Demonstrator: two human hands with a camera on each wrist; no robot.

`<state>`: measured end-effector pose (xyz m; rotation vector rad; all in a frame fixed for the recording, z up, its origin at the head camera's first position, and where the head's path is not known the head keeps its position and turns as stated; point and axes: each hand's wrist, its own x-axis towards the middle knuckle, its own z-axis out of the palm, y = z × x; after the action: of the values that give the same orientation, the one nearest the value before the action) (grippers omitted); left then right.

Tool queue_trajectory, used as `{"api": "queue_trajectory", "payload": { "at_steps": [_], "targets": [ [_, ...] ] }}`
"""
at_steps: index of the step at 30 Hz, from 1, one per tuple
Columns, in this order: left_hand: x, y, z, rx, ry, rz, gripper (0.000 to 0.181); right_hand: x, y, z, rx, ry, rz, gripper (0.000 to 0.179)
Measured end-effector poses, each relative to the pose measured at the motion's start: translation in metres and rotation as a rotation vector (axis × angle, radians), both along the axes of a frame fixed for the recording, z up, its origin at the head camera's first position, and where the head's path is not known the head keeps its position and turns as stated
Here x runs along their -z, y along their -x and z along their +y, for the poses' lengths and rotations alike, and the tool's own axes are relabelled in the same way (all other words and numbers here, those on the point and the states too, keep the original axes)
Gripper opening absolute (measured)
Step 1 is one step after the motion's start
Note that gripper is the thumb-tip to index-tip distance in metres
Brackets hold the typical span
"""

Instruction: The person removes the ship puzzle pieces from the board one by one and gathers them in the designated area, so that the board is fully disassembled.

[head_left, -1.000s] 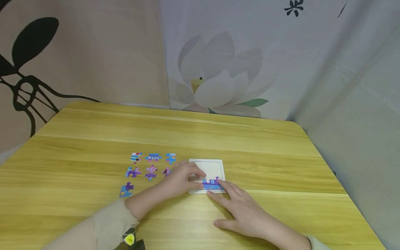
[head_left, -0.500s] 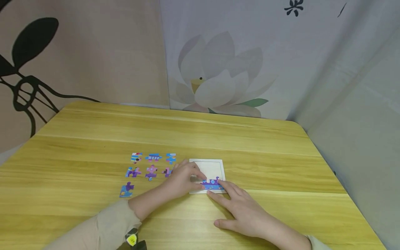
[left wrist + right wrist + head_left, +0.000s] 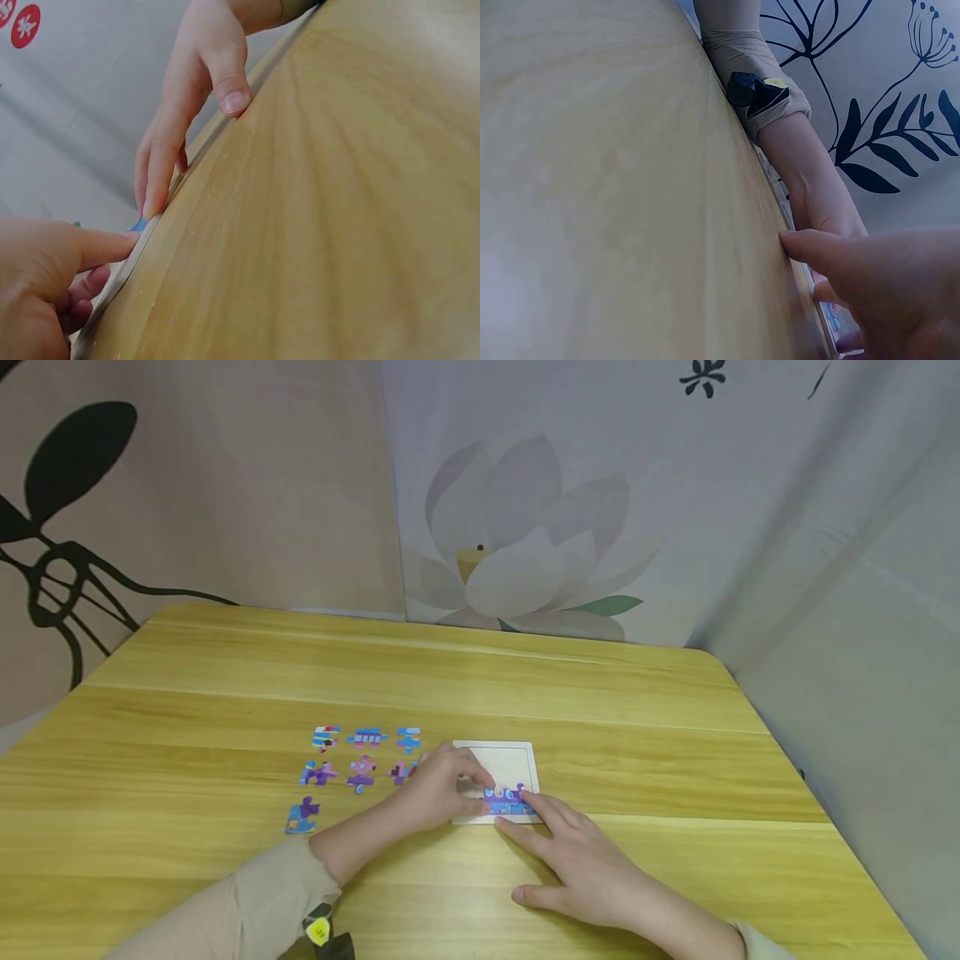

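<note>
A white square puzzle tray [image 3: 502,763] lies on the table, with joined purple-and-blue jigsaw pieces [image 3: 508,802] along its near edge. My left hand [image 3: 441,787] pinches the leftmost jigsaw piece [image 3: 489,803] in that row between thumb and fingers, which partly cover it. On the row's right end and the tray's near rim rest the outstretched fingers of my right hand [image 3: 581,862], thumb spread apart on the table. In the left wrist view, a blue sliver of puzzle [image 3: 139,224] shows between both hands' fingertips. The right wrist view shows the tray edge-on, mostly hidden.
Several loose jigsaw pieces [image 3: 362,773] lie in rows left of the tray; one piece [image 3: 402,772] is partly behind my left hand. A lower piece [image 3: 302,816] sits beside my left forearm. The wooden table [image 3: 637,735] meets printed curtains at its far edge.
My left hand has shifted slightly to the right, with its thumb and fingers closer to the row. My right hand stays in place. The loose pieces have not moved.
</note>
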<state>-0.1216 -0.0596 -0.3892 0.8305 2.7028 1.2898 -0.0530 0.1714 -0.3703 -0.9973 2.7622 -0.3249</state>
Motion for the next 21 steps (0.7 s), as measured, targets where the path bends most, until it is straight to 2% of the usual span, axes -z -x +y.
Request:
{"api": "queue_trajectory", "payload": {
  "at_steps": [4, 12, 21],
  "targets": [
    [0.0004, 0.0015, -0.0002, 0.005, -0.022, -0.032, 0.018, -0.0004, 0.0001, 0.0001, 0.004, 0.000, -0.006, 0.071],
    [-0.0011, 0.0012, 0.0003, 0.030, -0.150, -0.183, 0.012, 0.0000, 0.0002, 0.0007, 0.007, 0.006, -0.006, 0.070],
    [-0.0048, -0.0010, 0.0005, 0.004, -0.196, -0.210, 0.011, -0.0005, -0.0003, 0.0007, 0.005, 0.000, -0.002, 0.070]
  ]
}}
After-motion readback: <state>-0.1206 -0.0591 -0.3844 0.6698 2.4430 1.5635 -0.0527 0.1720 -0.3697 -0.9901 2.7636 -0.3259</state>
